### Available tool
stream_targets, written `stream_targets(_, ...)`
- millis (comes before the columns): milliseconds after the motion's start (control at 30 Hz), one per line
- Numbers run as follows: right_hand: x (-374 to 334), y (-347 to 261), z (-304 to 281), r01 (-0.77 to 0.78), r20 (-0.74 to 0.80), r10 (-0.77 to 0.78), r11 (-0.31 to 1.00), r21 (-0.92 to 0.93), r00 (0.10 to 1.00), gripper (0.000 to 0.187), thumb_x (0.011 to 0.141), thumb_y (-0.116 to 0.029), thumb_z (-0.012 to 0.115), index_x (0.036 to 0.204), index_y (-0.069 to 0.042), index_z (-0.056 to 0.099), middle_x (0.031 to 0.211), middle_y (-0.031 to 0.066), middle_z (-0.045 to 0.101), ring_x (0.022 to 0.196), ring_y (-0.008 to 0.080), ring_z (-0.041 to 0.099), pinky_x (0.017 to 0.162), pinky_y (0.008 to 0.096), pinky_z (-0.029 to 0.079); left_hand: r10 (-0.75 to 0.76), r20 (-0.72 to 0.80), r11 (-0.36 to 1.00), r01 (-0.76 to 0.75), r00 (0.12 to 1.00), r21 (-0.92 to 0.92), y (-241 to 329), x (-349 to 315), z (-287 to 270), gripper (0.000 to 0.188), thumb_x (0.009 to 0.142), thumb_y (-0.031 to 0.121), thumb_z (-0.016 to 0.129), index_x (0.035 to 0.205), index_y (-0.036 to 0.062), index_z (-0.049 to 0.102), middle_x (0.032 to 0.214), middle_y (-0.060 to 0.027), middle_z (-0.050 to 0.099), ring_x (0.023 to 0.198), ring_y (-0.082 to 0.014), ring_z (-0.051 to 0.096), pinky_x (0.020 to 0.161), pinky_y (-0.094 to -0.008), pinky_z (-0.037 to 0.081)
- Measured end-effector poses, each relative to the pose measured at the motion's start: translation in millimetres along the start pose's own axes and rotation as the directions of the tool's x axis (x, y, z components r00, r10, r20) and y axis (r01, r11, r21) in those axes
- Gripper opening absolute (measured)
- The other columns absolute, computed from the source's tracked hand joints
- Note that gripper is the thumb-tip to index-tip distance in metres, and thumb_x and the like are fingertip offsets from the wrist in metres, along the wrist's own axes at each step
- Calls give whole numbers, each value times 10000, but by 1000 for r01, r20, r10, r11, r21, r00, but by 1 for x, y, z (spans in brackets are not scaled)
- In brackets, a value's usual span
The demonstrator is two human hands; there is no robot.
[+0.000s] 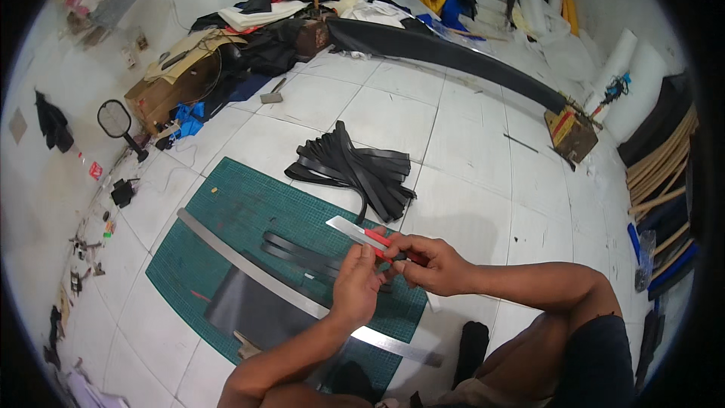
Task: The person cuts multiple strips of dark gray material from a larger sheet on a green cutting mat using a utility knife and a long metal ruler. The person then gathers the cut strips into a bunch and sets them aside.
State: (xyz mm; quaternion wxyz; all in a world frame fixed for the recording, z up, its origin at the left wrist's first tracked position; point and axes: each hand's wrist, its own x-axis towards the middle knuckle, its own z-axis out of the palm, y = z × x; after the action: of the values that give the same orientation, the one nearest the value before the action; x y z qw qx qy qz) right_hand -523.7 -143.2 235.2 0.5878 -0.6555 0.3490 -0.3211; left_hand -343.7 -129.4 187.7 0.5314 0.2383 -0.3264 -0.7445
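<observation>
Both hands meet over a green cutting mat (249, 189) on the floor. Between them is a red utility knife (376, 239) with its blade out, pointing up and left. My left hand (356, 285) pinches the knife near the blade end. My right hand (434, 263) closes round the handle's rear end. Below them, a long metal ruler (253, 268) lies slantwise across the mat, over a dark grey sheet (253, 308). Black strips (294, 251) lie beside the ruler, partly hidden by my left hand.
A bundle of black strips (351, 170) lies beyond the mat on white tiles. Farther back, a long roll of black material (445, 57) spans the floor to a wooden block (572, 134). At left stand a round-cornered mirror (115, 119) and a cardboard box (177, 91). Rolled rods (664, 159) lean at right.
</observation>
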Motion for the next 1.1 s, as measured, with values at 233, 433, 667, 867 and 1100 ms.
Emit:
stream_targets(233,-2,8,4,65,18,-62,980,-186,998,246,987,-94,605,1228,-50,610,976,23,646,788,48,555,684,241,471,24,-48,997,-27,999,-74,8,-8,2,446,1100,347,339,1443,66,383,1426,-145,506,1248,-225,520,989,-425,463)
stream_targets(433,2,-7,1,39,108,-16,977,-208,994,359,1004,-103,586,1361,-77,564,959,12,645,796,52,567,693,249,472,71,-64,995,-76,995,-68,9,-8,-1,451,1095,364,356,1440,76,394,1398,-133,539,1215,-209,542,972,-412,467)
stream_targets(667,5,-7,3,63,143,-44,989,-135,989,300,1023,-131,594,1308,-58,538,956,41,648,829,75,620,707,264,505,60,-121,996,-66,991,-54,17,-13,5,473,1090,383,374,1450,77,388,1416,-140,519,1223,-227,539,970,-422,474)
stream_targets(867,10,12,2,18,22,-15,989,-145,1000,360,955,-155,715,1041,-63,378,976,102,654,872,94,621,744,283,527,44,-96,998,-48,994,-43,16,-15,2,451,1095,375,378,1440,87,407,1410,-106,526,1235,-197,536,987,-418,472)
stream_targets(1100,10,-3,3,133,200,-83,960,-247,976,475,975,-139,673,1379,-75,431,1086,86,640,973,133,653,805,292,534,51,-157,998,-57,986,-35,15,-10,-6,444,1083,379,412,1411,82,432,1420,-117,518,1257,-229,528,961,-444,497)
